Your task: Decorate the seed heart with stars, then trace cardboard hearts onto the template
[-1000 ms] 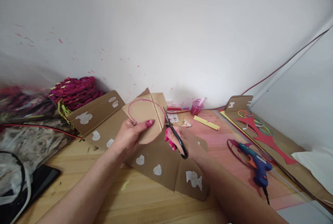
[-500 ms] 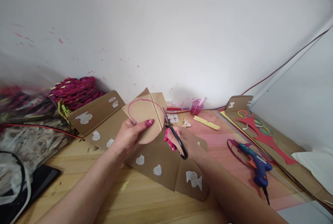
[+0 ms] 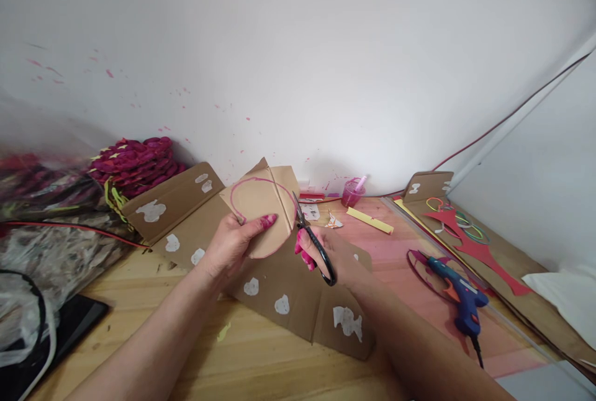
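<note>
Scissors in right hand; same spot along cardboard piece as before

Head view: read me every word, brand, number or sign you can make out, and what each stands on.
Nothing can be read.
Small white card: dark marks, too small to read.
White patches on the large cardboard sheet: any marks too faint to read.
Glue gun: any label too small to read.
Scissors and held cardboard piece: no lettering visible, only a pink drawn line on the piece.
</note>
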Available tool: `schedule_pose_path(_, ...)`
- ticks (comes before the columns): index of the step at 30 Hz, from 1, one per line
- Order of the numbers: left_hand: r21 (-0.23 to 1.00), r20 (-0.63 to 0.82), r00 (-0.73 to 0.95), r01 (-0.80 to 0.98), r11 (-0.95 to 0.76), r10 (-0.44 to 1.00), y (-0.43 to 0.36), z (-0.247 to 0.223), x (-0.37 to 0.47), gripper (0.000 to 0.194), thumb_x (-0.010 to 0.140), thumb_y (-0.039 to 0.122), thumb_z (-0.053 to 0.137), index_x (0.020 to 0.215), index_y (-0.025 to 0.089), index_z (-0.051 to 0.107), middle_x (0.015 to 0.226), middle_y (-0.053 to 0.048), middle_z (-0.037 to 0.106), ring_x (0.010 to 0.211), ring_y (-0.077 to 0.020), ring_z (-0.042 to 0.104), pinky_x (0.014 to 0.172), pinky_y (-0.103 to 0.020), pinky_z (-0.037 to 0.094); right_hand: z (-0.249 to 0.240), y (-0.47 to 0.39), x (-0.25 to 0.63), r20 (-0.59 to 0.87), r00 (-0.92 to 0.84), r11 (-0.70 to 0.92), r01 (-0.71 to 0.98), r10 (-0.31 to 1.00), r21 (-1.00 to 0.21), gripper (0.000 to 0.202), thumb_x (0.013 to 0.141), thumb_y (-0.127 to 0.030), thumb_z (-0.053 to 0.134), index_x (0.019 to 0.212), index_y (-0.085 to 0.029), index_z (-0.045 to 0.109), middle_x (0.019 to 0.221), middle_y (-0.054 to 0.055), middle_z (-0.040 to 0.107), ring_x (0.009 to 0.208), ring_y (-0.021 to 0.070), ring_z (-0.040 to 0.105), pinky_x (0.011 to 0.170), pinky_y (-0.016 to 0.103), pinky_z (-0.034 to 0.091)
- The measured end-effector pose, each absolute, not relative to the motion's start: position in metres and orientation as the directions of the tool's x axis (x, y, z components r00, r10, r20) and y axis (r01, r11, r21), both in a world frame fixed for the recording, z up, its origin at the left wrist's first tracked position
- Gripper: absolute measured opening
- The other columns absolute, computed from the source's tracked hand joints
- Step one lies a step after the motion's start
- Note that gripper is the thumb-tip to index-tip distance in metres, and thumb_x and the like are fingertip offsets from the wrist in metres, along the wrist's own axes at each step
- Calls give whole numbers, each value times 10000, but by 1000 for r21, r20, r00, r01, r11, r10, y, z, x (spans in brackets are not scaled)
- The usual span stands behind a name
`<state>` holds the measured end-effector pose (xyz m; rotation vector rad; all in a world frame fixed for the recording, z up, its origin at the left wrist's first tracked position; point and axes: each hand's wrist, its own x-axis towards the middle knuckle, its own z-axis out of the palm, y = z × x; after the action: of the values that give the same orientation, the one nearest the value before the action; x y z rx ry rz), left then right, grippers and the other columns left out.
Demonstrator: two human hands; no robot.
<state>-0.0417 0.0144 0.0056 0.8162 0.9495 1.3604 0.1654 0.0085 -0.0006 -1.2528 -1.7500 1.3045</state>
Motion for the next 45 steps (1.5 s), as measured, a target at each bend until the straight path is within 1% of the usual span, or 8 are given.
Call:
schedule_pose_path(5,916,-77,-18,-396,63,997,15,5,-42,445,573,348,956,920,132,781,888,-111,811,741,-259,768,740,-340,628,-1,9,165,-68,-356,51,316,932,-948,470,930,-652,564,767,-211,576,598,-22,541,503,123,505,494,264,372)
schedule_pose_path(8,922,-76,-25,-382,60,997,15,5,-42,466,567,359,957,935,135,781,911,-117,811,762,-268,771,750,-349,628,-3,9,165,-49,-370,77,318,928,-945,469,945,-642,545,745,-218,546,586,-24,526,500,126,493,493,273,361)
schedule_pose_path(15,915,-90,-22,-396,74,996,14,6,-43,455,560,340,964,922,134,778,882,-105,810,791,-263,771,713,-313,624,1,8,165,-3,-394,141,336,919,-931,498,962,-625,531,669,-229,456,557,-29,475,493,126,470,494,284,328)
schedule_pose_path(22,908,-87,-16,-412,72,996,15,7,-43,432,575,320,964,920,137,781,866,-90,808,755,-229,764,693,-278,617,3,7,166,-20,-400,111,301,916,-947,480,944,-583,591,661,-236,420,555,-44,432,478,122,441,491,287,313)
schedule_pose_path(27,907,-82,-15,-416,68,997,14,8,-42,437,567,324,965,911,130,780,863,-92,808,769,-235,764,698,-279,615,5,5,164,-33,-400,93,290,916,-952,479,942,-580,592,662,-235,414,555,-45,416,482,119,425,486,283,307)
schedule_pose_path(33,906,-102,-15,-415,87,995,13,9,-43,448,555,326,971,903,121,775,797,-75,795,723,-215,754,659,-261,609,9,4,163,-78,-383,33,274,921,-961,521,905,-625,608,641,-234,386,537,-49,371,476,112,383,472,274,282)
schedule_pose_path(37,912,-107,-11,-398,94,994,14,10,-45,483,550,342,971,925,111,773,836,-99,801,726,-225,757,659,-274,613,4,4,162,-79,-376,16,243,923,-970,511,894,-627,616,659,-236,387,540,-54,376,468,108,376,459,265,272)
schedule_pose_path(45,910,-117,2,-401,107,993,15,11,-45,466,523,337,981,876,114,773,783,-82,792,682,-220,747,620,-268,604,-4,5,164,-20,-370,80,255,929,-964,487,935,-569,594,644,-225,409,493,-65,360,447,103,381,454,257,255)
